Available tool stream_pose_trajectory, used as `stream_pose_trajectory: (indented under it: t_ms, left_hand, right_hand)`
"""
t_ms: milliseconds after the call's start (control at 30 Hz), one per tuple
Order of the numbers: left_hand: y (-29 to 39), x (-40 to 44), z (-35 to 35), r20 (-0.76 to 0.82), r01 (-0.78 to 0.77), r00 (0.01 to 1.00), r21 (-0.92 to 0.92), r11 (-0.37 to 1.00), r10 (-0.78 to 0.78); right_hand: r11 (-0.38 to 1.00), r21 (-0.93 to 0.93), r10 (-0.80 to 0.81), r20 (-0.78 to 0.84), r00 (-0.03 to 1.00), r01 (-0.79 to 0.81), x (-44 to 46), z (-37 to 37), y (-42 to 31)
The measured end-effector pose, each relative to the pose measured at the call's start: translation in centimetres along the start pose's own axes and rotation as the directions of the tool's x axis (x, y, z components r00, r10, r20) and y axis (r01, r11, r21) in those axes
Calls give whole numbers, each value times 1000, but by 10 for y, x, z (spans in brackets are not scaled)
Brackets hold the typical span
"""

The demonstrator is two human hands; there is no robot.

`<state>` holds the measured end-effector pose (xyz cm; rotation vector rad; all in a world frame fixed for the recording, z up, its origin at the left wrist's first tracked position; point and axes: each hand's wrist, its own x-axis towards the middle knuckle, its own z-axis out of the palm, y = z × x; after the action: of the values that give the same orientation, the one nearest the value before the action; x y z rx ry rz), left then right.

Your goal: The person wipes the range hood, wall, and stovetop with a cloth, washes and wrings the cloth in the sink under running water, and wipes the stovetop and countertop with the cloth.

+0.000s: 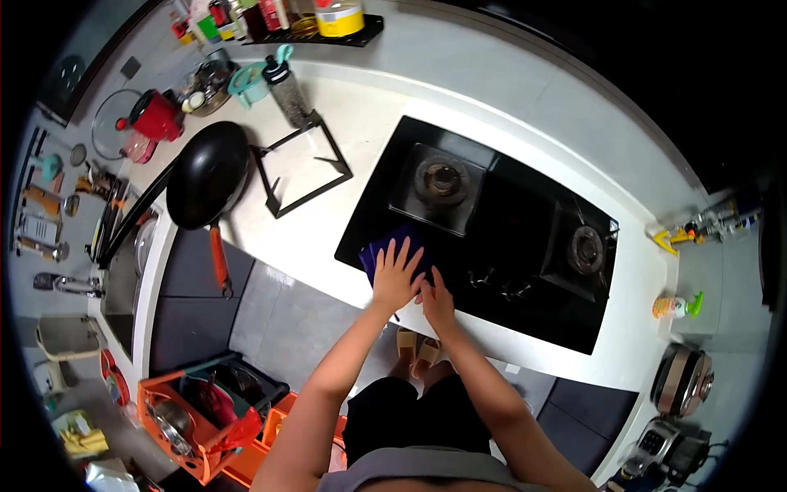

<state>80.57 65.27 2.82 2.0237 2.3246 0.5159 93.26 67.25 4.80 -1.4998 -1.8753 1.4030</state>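
My left hand (395,275) lies with spread fingers on a dark purple cloth (410,239), over the front left part of the black gas hob (512,213). Close beside it, at the hob's front edge, is my right hand (436,302), its fingers stretched out and apart near the cloth's right edge. Behind the cloth is the left burner (443,182); the right burner (584,248) is at the far side. Two control knobs (516,290) sit to the right of my hands. The square black pan support (316,194) lies off the hob on the white counter (369,111).
A black wok (211,174) with a red-brown handle stands left of the pan support, by a bottle (287,92) and a red pot (156,115). A spray bottle (674,307) and a cooker (682,380) are at the right. An orange rack (152,410) stands lower left.
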Motion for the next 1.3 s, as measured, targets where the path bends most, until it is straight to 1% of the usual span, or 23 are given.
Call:
stream_pose_trajectory:
  t_ms: [67,100,233,300,333,367,400,433,533,567,667,767,833,867,900,933,967,1000,1067,1100,1200,1233,1300]
  left_hand:
    - [-24,-14,-8,-4,43,999,-2,999,-43]
    - [-41,-12,-10,-36,102,994,37,994,-100]
    - [-75,7,-12,-147,346,929,28,938,-339]
    - [-49,-1,-9,-115,300,950,74,951,-291]
    - [-34,-11,-11,-94,276,959,98,956,-268]
    - [-21,-27,-13,-74,148,986,13,989,-147]
    - [-20,-36,-16,-79,98,992,9,995,-97]
    - [-28,-35,-20,-66,73,995,-3,997,-73]
    - [-59,-33,-28,-91,94,991,-29,995,-96]
    - [-73,-30,-30,-133,125,983,-19,992,-126]
    - [-110,-16,-30,-278,180,938,-111,977,-205]
    - [-148,-7,-25,-355,110,915,-236,965,-192]
    - [-158,-15,-33,-297,141,936,-170,975,-187]
    - [-159,-25,-38,-297,166,935,-118,979,-194]
    - [-163,-37,-44,-223,245,944,-20,969,-243]
    - [-169,-48,-56,-133,339,933,22,940,-334]
    - [-180,-55,-61,-87,367,927,19,930,-364]
    - [-193,-59,-65,-45,393,919,23,919,-392]
    - [-204,-51,-67,-32,437,899,23,899,-436]
    - [-206,-42,-65,-40,468,884,49,882,-467]
    - [-206,-35,-57,0,509,859,104,854,-512]
    - [-205,-31,-57,21,514,854,123,849,-520]
    - [-203,-33,-57,26,480,873,125,868,-486]
  right_hand:
    - [999,20,45,98,994,-47,6,3,-2]
    - [999,-32,-31,128,991,35,7,7,2]
    - [997,-65,-38,137,990,47,2,5,-4]
    - [1000,-19,3,152,988,-1,4,6,-9]
    - [998,-32,-50,150,987,56,7,10,-8]
    - [993,-46,-103,152,983,111,13,16,-6]
    - [984,-55,-161,152,975,171,20,21,-15]
    - [973,-152,-127,258,958,171,23,20,-22]
    - [836,-482,-60,393,918,261,17,15,-40]
    - [798,-492,-151,396,906,348,17,18,-35]
    - [863,-465,24,429,903,198,29,21,-53]
    - [930,-262,-252,59,966,259,57,50,-73]
    - [918,-77,-393,-68,917,388,95,77,-95]
    - [911,-106,-402,-21,916,397,120,89,-107]
    - [841,-125,-538,-97,837,526,150,108,-109]
    - [830,-170,-554,-139,821,532,175,124,-118]
    - [882,-134,-468,-141,873,451,192,136,-138]
    - [843,-171,-537,-195,821,511,212,150,-147]
    - [964,41,-264,94,960,261,238,160,-164]
    - [975,33,-222,107,969,220,249,162,-169]
    - [952,20,-305,167,938,306,261,163,-166]
    - [923,92,-381,91,920,373,250,167,-175]
    - [947,114,-304,6,953,302,224,159,-194]
